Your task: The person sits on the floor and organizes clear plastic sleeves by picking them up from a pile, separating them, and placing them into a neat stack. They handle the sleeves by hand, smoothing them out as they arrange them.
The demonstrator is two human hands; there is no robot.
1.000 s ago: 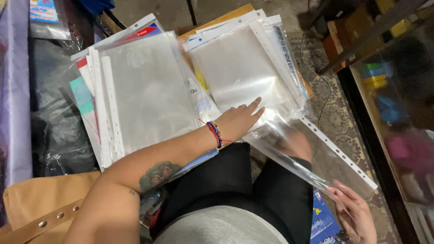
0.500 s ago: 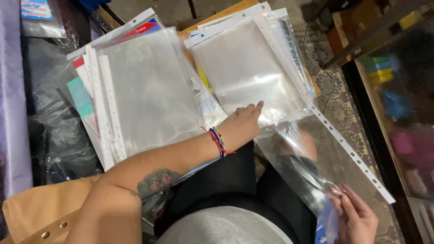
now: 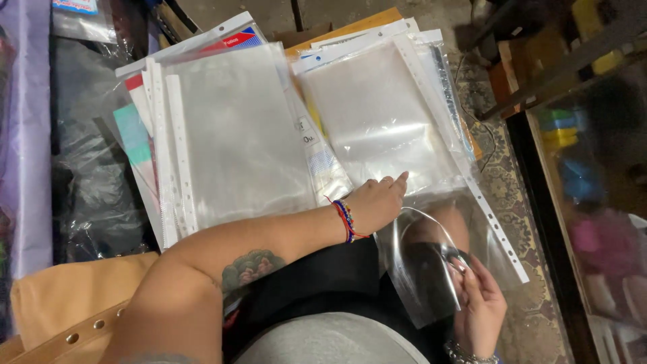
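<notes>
Head view. Patterned carpet (image 3: 502, 202) and dim shelving at right; wooden table (image 3: 350, 27) carries two stacks. Your left hand (image 3: 377, 202) lies flat, fingers spread, on the near edge of the right stack of clear sleeves (image 3: 377, 114). Your right hand (image 3: 478, 303) pinches one loose clear sleeve (image 3: 431, 263) over your lap. Left stack (image 3: 236, 135) lies untouched. Sleeve contents hard to make out; counts unclear.

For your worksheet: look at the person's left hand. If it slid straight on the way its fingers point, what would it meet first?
The left hand points up and to the right. Its fingertips already rest at the near edge of the right-hand stack of clear punched sleeves, so it would likely slide onto that top sleeve first, though depth is hard to judge.
</notes>
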